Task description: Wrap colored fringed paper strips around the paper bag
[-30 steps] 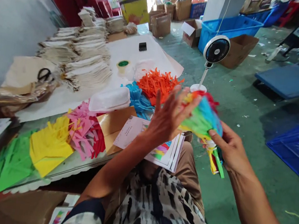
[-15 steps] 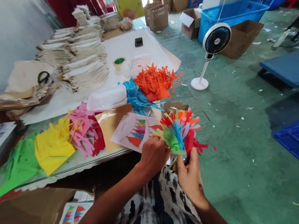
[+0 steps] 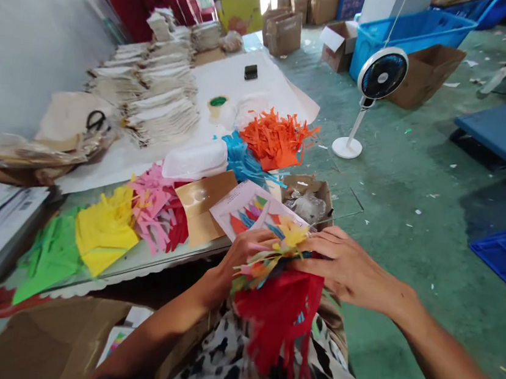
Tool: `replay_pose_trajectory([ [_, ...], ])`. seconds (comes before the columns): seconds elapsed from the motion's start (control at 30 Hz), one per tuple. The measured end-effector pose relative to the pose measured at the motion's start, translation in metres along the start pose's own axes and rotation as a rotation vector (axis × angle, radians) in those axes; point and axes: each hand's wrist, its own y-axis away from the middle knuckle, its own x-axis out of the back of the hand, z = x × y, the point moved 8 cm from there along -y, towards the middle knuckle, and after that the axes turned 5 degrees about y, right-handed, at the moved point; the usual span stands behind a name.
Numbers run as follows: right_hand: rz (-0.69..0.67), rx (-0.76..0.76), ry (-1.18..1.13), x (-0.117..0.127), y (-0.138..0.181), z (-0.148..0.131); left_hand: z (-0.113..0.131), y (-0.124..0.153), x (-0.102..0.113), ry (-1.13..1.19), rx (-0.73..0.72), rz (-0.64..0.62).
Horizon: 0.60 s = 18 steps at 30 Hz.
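Observation:
Both my hands hold a bundle of multicoloured fringed paper (image 3: pixel 280 303) over my lap. Its red fringe hangs down and yellow, orange and green strips stick up at the top. My left hand (image 3: pixel 245 256) grips the bundle from the left with fingers curled round it. From the right, my right hand (image 3: pixel 345 265) presses its fingers against the top of the bundle. A printed card with coloured triangles (image 3: pixel 250 211) lies on the table just beyond my hands.
The table (image 3: pixel 152 257) carries piles of cut paper: green (image 3: pixel 48 256), yellow (image 3: pixel 105 230), pink (image 3: pixel 156 202), blue (image 3: pixel 242 160), orange (image 3: pixel 277 140). A small cardboard box (image 3: pixel 309 202) sits at its corner. Scissors (image 3: pixel 96 121) lie far left. A fan (image 3: pixel 377 82) and blue crates (image 3: pixel 411 30) stand on the floor.
The bundle has come down from in front of me to my lap and turned, so its red fringe now hangs downward. Both hands moved lower and closer to my body.

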Motion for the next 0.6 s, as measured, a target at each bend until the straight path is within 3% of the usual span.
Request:
replay_pose_trajectory([
  [0.07, -0.039, 0.024, 0.115, 0.000, -0.006, 0.000, 0.005, -0.010, -0.014, -0.069, -0.081, -0.192],
  [0.13, -0.056, -0.007, 0.215, -0.002, -0.009, 0.002, 0.007, -0.017, -0.023, -0.160, -0.150, -0.304],
  [0.37, -0.100, -0.119, 0.410, -0.023, -0.009, 0.023, 0.012, -0.025, -0.029, -0.356, -0.217, -0.154],
  [0.47, 0.004, -0.246, 0.411, -0.020, -0.004, 0.031, 0.017, -0.022, -0.039, -0.410, -0.290, -0.139],
  [0.6, 0.243, -0.471, 0.497, -0.005, 0.006, 0.035, 0.021, -0.021, -0.044, -0.451, -0.370, -0.073],
])
